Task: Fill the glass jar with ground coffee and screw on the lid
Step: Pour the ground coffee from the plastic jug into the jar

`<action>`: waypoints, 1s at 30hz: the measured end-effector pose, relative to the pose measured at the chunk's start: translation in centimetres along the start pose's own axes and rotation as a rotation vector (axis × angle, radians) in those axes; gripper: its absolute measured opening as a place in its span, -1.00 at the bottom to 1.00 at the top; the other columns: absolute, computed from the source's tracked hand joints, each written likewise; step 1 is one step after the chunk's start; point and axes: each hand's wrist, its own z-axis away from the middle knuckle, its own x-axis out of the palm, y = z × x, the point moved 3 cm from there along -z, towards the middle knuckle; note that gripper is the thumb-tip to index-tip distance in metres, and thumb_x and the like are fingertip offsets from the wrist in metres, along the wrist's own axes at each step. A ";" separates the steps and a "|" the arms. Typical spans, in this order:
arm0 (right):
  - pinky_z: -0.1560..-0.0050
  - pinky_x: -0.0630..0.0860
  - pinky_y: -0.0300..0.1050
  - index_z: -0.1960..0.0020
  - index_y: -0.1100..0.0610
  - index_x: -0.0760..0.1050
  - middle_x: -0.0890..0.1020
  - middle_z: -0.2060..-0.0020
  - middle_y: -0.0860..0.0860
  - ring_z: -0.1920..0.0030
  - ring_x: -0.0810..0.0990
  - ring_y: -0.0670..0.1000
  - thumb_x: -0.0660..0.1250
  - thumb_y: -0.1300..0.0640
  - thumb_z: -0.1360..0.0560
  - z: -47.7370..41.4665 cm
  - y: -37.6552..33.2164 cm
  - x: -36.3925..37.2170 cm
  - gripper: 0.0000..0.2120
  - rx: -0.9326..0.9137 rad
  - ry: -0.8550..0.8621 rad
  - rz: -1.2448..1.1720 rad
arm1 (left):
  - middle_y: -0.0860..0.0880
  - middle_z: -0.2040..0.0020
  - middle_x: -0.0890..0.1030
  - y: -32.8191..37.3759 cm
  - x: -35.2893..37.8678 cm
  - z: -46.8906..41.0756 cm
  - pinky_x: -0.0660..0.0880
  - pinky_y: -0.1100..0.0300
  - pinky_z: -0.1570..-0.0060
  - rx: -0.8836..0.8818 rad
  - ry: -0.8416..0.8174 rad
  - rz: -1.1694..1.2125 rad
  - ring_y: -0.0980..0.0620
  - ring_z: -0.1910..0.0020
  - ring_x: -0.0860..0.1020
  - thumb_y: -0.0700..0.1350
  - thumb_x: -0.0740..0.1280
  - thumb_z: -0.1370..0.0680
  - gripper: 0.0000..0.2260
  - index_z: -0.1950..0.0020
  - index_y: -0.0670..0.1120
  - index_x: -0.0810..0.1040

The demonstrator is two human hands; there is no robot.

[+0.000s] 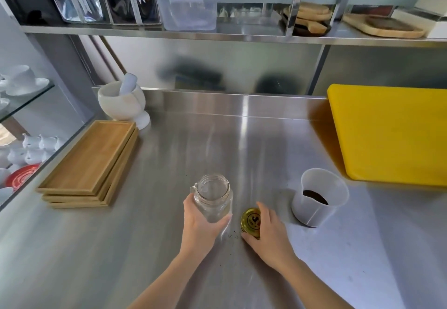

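The glass jar sits open in the left hand. The right hand grips the gold lid, hiding its edge. A cup of ground coffee stands just beside.

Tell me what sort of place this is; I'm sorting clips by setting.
Probably a café or commercial kitchen prep area: a stainless steel counter with a matching steel shelf above, stacked wooden serving trays, and many white cups on glass shelving at left.

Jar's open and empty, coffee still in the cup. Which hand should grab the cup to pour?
Right. The right hand rests on the lid, next to the cup on that side. The left hand grips the jar, steadying it, and would have to cross over.
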 end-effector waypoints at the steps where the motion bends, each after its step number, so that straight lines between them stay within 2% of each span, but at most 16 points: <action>1: -0.35 0.25 -0.10 -0.47 0.02 -0.01 0.26 -0.37 0.00 -0.35 0.27 0.04 0.34 -0.11 -0.46 0.1 0.0 -0.1 -0.25 -0.006 0.002 -0.003 | 0.08 -0.20 0.33 -0.1 0.0 0.0 0.37 0.17 -0.20 0.002 -0.010 -0.001 0.03 -0.23 0.39 -0.02 0.56 -0.27 -0.18 -0.36 0.01 0.14; 4: -0.35 0.24 -0.11 -0.47 0.02 0.02 0.24 -0.38 -0.01 -0.34 0.27 0.04 0.33 -0.10 -0.46 0.2 -0.2 -0.6 -0.27 -0.028 0.020 -0.002 | 0.06 -0.30 0.27 -0.1 -0.3 0.2 0.32 0.11 -0.31 0.007 -0.043 0.016 0.05 -0.31 0.32 0.06 0.56 -0.23 -0.10 -0.40 0.07 0.08; 6: -0.34 0.26 -0.13 -0.45 0.04 0.06 0.23 -0.39 -0.01 -0.34 0.28 0.03 0.31 -0.09 -0.48 0.3 -0.5 -1.1 -0.33 -0.060 0.044 0.009 | 0.10 -0.34 0.21 0.1 -0.9 0.7 0.21 0.16 -0.37 0.012 0.009 0.069 0.11 -0.37 0.23 0.20 0.49 -0.16 -0.03 -0.43 0.06 0.06; 8: -0.31 0.31 -0.15 -0.43 0.05 0.13 0.22 -0.39 -0.02 -0.32 0.31 0.01 0.29 -0.07 -0.50 0.4 -0.8 -1.8 -0.41 -0.088 0.074 -0.010 | 0.17 -0.35 0.16 0.4 -1.6 1.8 0.11 0.14 -0.43 0.035 0.100 0.124 0.20 -0.39 0.15 0.30 0.37 -0.17 -0.05 -0.45 0.04 0.07; 10: -0.24 0.37 -0.17 -0.40 0.06 0.19 0.25 -0.37 -0.04 -0.28 0.36 -0.01 0.26 -0.04 -0.52 0.6 -1.2 -2.8 -0.49 -0.106 0.102 -0.040 | 0.24 -0.34 0.17 0.7 -2.1 2.8 0.08 0.06 -0.48 0.081 0.173 0.158 0.30 -0.37 0.12 0.31 0.30 -0.23 -0.16 -0.43 0.10 0.10; 12: -0.15 0.40 -0.19 -0.36 0.06 0.26 0.34 -0.31 -0.05 -0.21 0.43 -0.03 0.23 -0.01 -0.55 0.8 -1.6 -4.0 -0.58 -0.133 0.142 -0.071 | 0.41 -0.29 0.19 1.5 -2.0 3.3 0.10 0.03 -0.47 0.179 0.215 0.155 0.34 -0.37 0.14 0.28 0.28 -0.29 -0.34 -0.34 0.29 0.14; 14: -0.09 0.45 -0.18 -0.30 0.07 0.35 0.47 -0.20 -0.05 -0.09 0.49 -0.06 0.23 0.02 -0.55 1.0 -2.1 -5.7 -0.66 -0.166 0.198 -0.105 | 0.54 -0.24 0.18 3.0 -1.3 3.1 0.15 0.06 -0.43 0.291 0.203 0.126 0.31 -0.37 0.19 0.23 0.27 -0.34 -0.48 -0.23 0.46 0.14; 15: -0.07 0.48 -0.15 -0.27 0.08 0.39 0.53 -0.13 -0.05 -0.03 0.52 -0.07 0.25 0.04 -0.55 1.0 -2.4 -6.7 -0.69 -0.179 0.233 -0.124 | 0.54 -0.23 0.20 3.9 -0.7 2.9 0.17 0.06 -0.41 0.341 0.182 0.109 0.26 -0.37 0.22 0.21 0.27 -0.36 -0.52 -0.21 0.47 0.16; 17: 0.00 0.52 -0.11 -0.20 0.09 0.45 0.59 0.01 -0.04 0.08 0.55 -0.06 0.27 0.07 -0.54 0.8 -2.6 -8.9 -0.74 -0.192 0.307 -0.168 | 0.42 -0.27 0.28 5.9 0.6 2.4 0.19 0.07 -0.41 0.436 0.136 0.078 0.23 -0.34 0.25 0.17 0.24 -0.40 -0.58 -0.24 0.33 0.25; 18: 0.04 0.54 -0.13 -0.18 0.10 0.47 0.60 0.06 -0.05 0.11 0.56 -0.07 0.28 0.08 -0.53 0.7 -2.6 -9.9 -0.76 -0.191 0.342 -0.191 | 0.28 -0.29 0.34 7.0 1.2 2.2 0.18 0.14 -0.41 0.488 0.122 0.058 0.26 -0.33 0.25 0.15 0.23 -0.42 -0.58 -0.27 0.22 0.28; 20: 0.13 0.50 -0.30 -0.15 0.08 0.47 0.56 0.16 -0.12 0.15 0.54 -0.12 0.28 0.09 -0.53 0.3 -2.0 -11.8 -0.80 -0.157 0.399 -0.228 | 0.09 -0.28 0.39 9.0 2.5 2.1 0.14 0.32 -0.37 0.604 0.106 0.011 0.28 -0.33 0.26 0.11 0.22 -0.47 -0.60 -0.28 0.05 0.34; 22: 0.19 0.42 -0.42 -0.14 0.07 0.47 0.52 0.21 -0.18 0.17 0.51 -0.19 0.28 0.10 -0.53 -0.3 -0.9 -13.4 -0.81 -0.106 0.456 -0.266 | 0.13 -0.26 0.39 10.7 4.1 2.1 0.15 0.42 -0.33 0.648 0.035 0.026 0.30 -0.31 0.28 0.07 0.21 -0.50 -0.63 -0.27 0.00 0.37; 25: 0.25 0.39 -0.48 -0.14 0.12 0.47 0.53 0.16 -0.09 0.17 0.49 -0.18 0.29 0.13 -0.53 -1.0 1.3 -15.4 -0.81 -0.030 0.541 -0.311 | 0.25 -0.20 0.38 12.1 7.3 1.9 0.18 0.44 -0.27 0.473 -0.199 0.097 0.41 -0.23 0.29 0.08 0.24 -0.53 -0.68 -0.26 0.10 0.32; 27: 0.22 0.36 -0.46 -0.15 0.16 0.47 0.57 0.07 0.01 0.12 0.49 -0.09 0.29 0.15 -0.53 -1.5 3.1 -16.2 -0.79 0.032 0.598 -0.347 | 0.16 -0.29 0.39 11.7 10.0 1.2 0.21 0.30 -0.32 0.312 -0.330 0.078 0.29 -0.29 0.31 0.05 0.25 -0.55 -0.64 -0.33 0.03 0.33; 30: 0.02 0.35 -0.24 -0.22 0.16 0.45 0.56 -0.13 0.08 -0.08 0.49 0.00 0.30 0.10 -0.52 -2.1 6.2 -16.7 -0.70 0.155 0.613 -0.366 | 0.04 -0.44 0.31 10.9 13.2 0.4 0.20 0.19 -0.38 0.056 -0.476 0.111 0.09 -0.41 0.28 0.09 0.23 -0.55 -0.50 -0.44 -0.06 0.24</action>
